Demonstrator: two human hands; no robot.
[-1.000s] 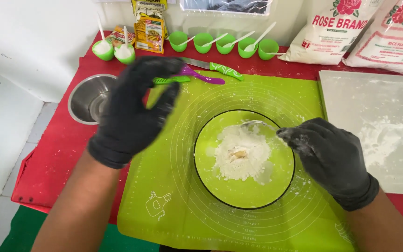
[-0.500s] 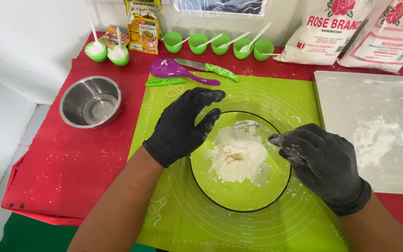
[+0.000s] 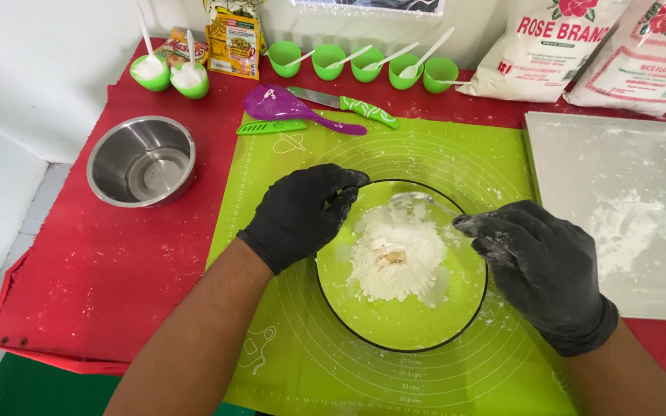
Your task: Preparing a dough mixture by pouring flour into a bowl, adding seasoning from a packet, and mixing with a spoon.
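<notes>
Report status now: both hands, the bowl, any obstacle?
Left hand grips bowl rim. Right hand holds spoon over flour. Nothing blocking.

Bystanding items on the red tabletop

A steel bowl (image 3: 141, 160) sits on the red table cover (image 3: 102, 262) at far left. Along the back wall stand two small green cups of white powder (image 3: 169, 75), each with a white spoon, a yellow snack packet (image 3: 231, 35), and a row of five green cups (image 3: 364, 63) with white spoons. A purple spoon (image 3: 287, 106), a green comb-like tool (image 3: 271, 127) and a green-handled knife (image 3: 348, 105) lie just behind the mat. Two white flour bags (image 3: 603, 46) lean at back right, above a floured grey board (image 3: 618, 208).
</notes>
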